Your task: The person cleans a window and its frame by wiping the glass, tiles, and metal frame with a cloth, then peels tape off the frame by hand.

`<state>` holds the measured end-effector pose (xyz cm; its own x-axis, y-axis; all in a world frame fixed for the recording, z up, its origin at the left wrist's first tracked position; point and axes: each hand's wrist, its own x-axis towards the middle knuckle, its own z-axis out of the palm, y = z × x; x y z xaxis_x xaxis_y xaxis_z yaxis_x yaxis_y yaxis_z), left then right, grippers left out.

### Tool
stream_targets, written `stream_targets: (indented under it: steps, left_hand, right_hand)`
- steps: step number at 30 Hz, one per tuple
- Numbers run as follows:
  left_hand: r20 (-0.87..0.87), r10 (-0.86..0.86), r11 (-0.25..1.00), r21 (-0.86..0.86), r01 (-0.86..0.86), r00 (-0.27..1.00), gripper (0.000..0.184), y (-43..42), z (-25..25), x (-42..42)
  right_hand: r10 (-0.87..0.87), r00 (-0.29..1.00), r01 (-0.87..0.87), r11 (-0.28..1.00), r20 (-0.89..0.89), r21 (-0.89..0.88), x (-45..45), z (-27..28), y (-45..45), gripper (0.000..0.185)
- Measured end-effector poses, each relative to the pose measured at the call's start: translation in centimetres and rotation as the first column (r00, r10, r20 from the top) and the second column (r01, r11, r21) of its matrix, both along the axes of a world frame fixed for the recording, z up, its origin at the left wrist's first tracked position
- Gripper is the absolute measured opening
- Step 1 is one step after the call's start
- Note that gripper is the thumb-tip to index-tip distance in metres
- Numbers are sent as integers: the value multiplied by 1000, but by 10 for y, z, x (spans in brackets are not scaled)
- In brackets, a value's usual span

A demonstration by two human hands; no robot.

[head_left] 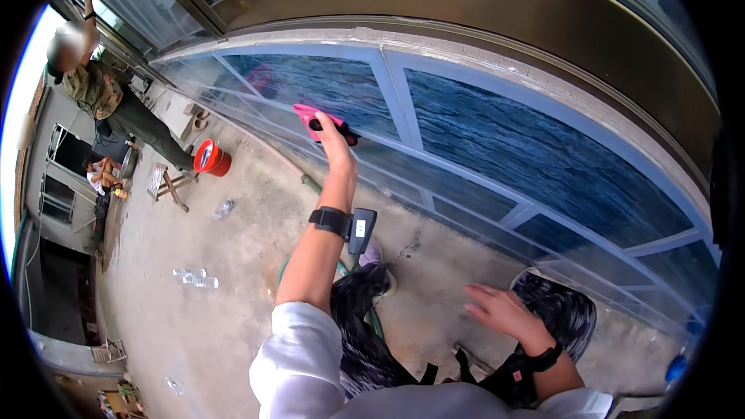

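Left hand (pixel 335 145) grasps a pink fabric cloth (pixel 305 116) at the glossy blue tiled wall (pixel 535 159); right hand (pixel 504 313), fingers released, near black-grey patterned trousers (pixel 565 309).

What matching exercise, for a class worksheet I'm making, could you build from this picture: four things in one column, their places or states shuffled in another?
Things:
1. Pink cloth
2. Right hand
3. Red bucket
4. Clear bottles

Places or states:
A. Standing beside a small wooden stool
B. Lying on the concrete ground
C. Held in the left hand
D. Fingers extended, holding nothing

Right pairs: 1-C, 2-D, 3-A, 4-B
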<state>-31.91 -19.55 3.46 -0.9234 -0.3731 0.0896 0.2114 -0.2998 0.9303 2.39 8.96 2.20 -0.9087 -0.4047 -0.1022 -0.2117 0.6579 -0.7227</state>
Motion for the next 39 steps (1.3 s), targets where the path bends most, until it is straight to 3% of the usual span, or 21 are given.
stream_targets:
  steps: [2, 6, 10, 12, 13, 15, 17, 18, 19, 20, 21, 22, 24, 26, 28, 30, 32, 36, 38, 39]
  left_hand:
    - [-36, -67, 995, -72, 65, 997, 77, 49, 10, 49]
    - [-217, -6, 988, -152, -28, 976, 73, 110, 84, 97]
    - [-502, -161, 968, -247, 38, 850, 76, 114, 186, 96]
    - [-608, -190, 954, -301, -2, 771, 79, 123, 206, 92]
    - [-591, -109, 913, -377, -154, 799, 79, 126, 199, 87]
    - [-547, 38, 932, -282, -226, 837, 78, 135, 170, 92]
    - [-429, 71, 976, -158, -152, 901, 75, 143, 105, 90]
    - [-166, 33, 999, -36, -40, 986, 79, 173, 106, 137]
    - [-182, 99, 991, -68, -113, 978, 82, 188, 70, 141]
    - [-37, 65, 997, -43, -67, 997, 80, 210, 64, 169]
    - [-64, 41, 994, -100, -47, 997, 88, 220, 31, 172]
    - [-97, 33, 988, -149, -48, 995, 85, 237, 30, 191]
    - [-72, -79, 978, -201, 63, 994, 82, 253, 42, 212]
    - [-152, -53, 956, -293, 6, 987, 80, 266, 65, 221]
    - [-491, -114, 844, -507, -177, 864, 75, 282, 101, 235]
    - [-596, -222, 771, -592, -236, 771, 73, 293, 115, 239]
    - [-662, -299, 666, -660, -346, 688, 71, 298, 107, 237]
    - [-548, -535, 389, -835, -389, 643, 72, 278, 25, 241]
    - [-414, -601, 225, -909, -352, 684, 69, 256, -20, 245]
    - [-425, -594, 227, -903, -364, 683, 69, 253, -19, 241]
  right_hand:
    - [1, 999, -1, 1000, -35, 25, 0, -10, 1, 39]
    - [-48, 999, 48, 997, 4, 59, -2, -28, 4, 40]
    - [-134, 991, 132, 989, 21, 73, 2, -36, 8, 39]
    - [-143, 989, 139, 985, 28, 101, 4, -36, 12, 39]
    - [-129, 992, 128, 988, 6, 88, 6, -35, 13, 39]
    - [-115, 993, 117, 991, -30, 64, 8, -36, 16, 38]
    - [-137, 990, 139, 989, -46, 44, 10, -42, 15, 38]
    - [-147, 988, 149, 988, -43, 29, 12, -42, 14, 38]
    - [-139, 990, 140, 990, -38, 34, 13, -41, 16, 38]
    - [-129, 991, 130, 991, -26, 40, 17, -40, 19, 37]
    - [-138, 990, 138, 990, -11, 31, 19, -43, 21, 37]
    - [-129, 992, 127, 988, 17, 87, 17, -48, 24, 36]
    - [-124, 992, 118, 984, 39, 131, 17, -60, 28, 35]
    - [-149, 988, 139, 962, 27, 234, 21, -72, 34, 34]
    - [-150, 989, 143, 966, 15, 216, 27, -66, 39, 35]
    - [-143, 990, 139, 969, 4, 202, 32, -53, 42, 35]
    - [-98, 989, 72, 972, 110, 222, 32, -39, 43, 35]
    - [-76, 997, 70, 977, 23, 201, 35, -40, 43, 36]
    - [-89, 996, 80, 973, 30, 216, 38, -29, 44, 36]
    - [-87, 995, 78, 980, 41, 184, 40, -24, 47, 36]
